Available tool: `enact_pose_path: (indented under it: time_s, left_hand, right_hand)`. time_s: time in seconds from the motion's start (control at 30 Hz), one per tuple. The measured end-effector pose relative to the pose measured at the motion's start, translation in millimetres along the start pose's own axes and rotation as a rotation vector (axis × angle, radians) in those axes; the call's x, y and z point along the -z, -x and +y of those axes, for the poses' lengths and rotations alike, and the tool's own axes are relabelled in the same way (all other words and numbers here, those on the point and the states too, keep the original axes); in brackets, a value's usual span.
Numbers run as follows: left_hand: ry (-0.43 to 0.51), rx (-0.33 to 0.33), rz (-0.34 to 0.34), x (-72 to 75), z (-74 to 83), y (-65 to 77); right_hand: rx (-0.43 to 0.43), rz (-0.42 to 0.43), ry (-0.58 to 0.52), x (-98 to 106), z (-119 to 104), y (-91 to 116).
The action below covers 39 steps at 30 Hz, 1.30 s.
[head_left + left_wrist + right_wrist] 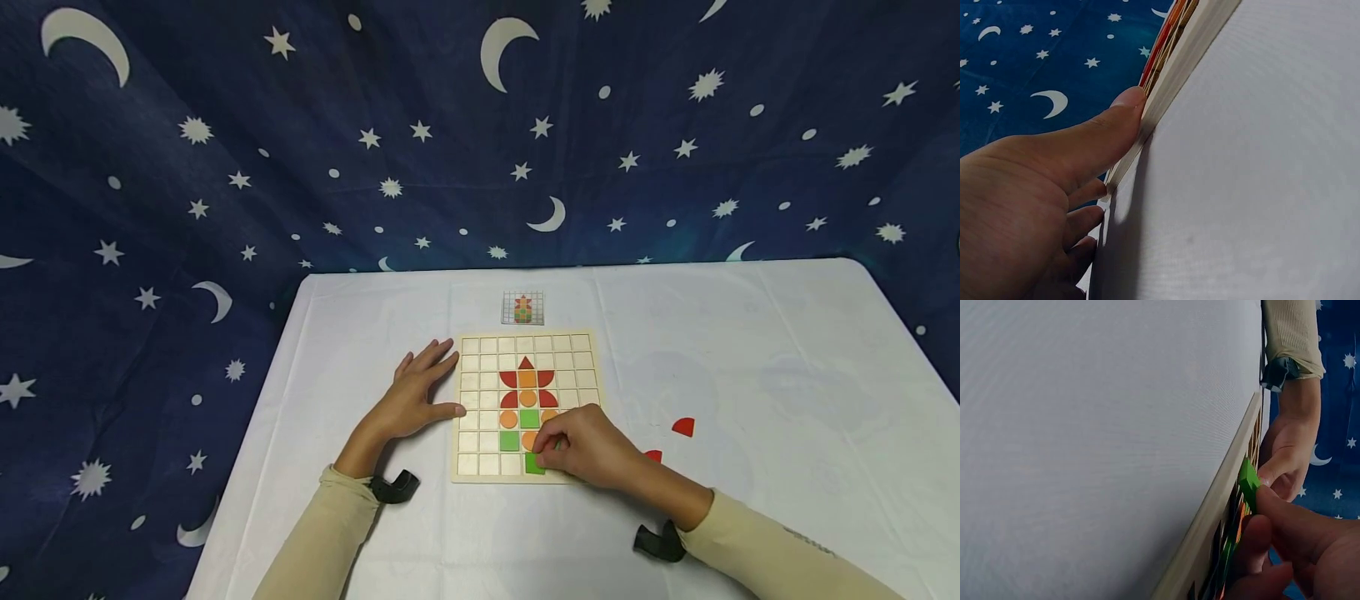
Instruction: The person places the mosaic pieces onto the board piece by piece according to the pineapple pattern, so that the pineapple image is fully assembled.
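Note:
A square wooden grid board lies on the table, with red, orange and green pieces set in its middle columns. Between thumb and fingers, my right hand pinches a green square tile at the board's near row; the right wrist view shows this green tile tilted up from the board. My left hand rests at the board's left edge, fingers spread, its thumb touching the rim. Part of the pattern is hidden beneath my right hand.
Behind the board lies a small pattern card with a similar coloured figure. Two red quarter-circle pieces lie to the right: one red piece in full view, another red piece partly behind my right wrist. A dark starry cloth hangs beyond the white table.

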<state>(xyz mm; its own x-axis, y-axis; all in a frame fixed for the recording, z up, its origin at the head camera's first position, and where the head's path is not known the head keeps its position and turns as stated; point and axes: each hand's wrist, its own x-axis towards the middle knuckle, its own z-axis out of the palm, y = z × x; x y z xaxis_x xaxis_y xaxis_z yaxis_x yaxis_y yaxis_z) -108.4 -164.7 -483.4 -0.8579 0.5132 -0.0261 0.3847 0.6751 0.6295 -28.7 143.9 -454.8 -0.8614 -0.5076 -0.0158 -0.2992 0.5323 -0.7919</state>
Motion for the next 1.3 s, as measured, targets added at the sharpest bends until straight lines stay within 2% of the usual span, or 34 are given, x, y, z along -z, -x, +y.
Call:
enact_pose_path:
  time_s: [0.2,0.47,0.73,1.1,1.3]
  left_hand:
    - [-0.004,0.02,-0.007,0.2,-1.7,0.5]
    - [0.003,0.014,-0.004,0.0,-1.9,0.6]
    - [-0.005,0.012,-0.003,1.6,1.4,0.6]
    - [0.0,0.012,-0.007,2.7,1.7,-0.3]
    - [0.006,0.008,-0.005,0.8,1.0,-0.4]
  right_hand:
    - [0.011,0.017,0.087,-6,-3,-1]
    - [0.017,0.049,0.172,-9,-5,-1]
    - [-0.041,0.027,0.167,-3,-4,1]
    - [-0.048,0.033,0.163,-5,-2,0]
    - [-0.066,0.048,0.138,11,3,7]
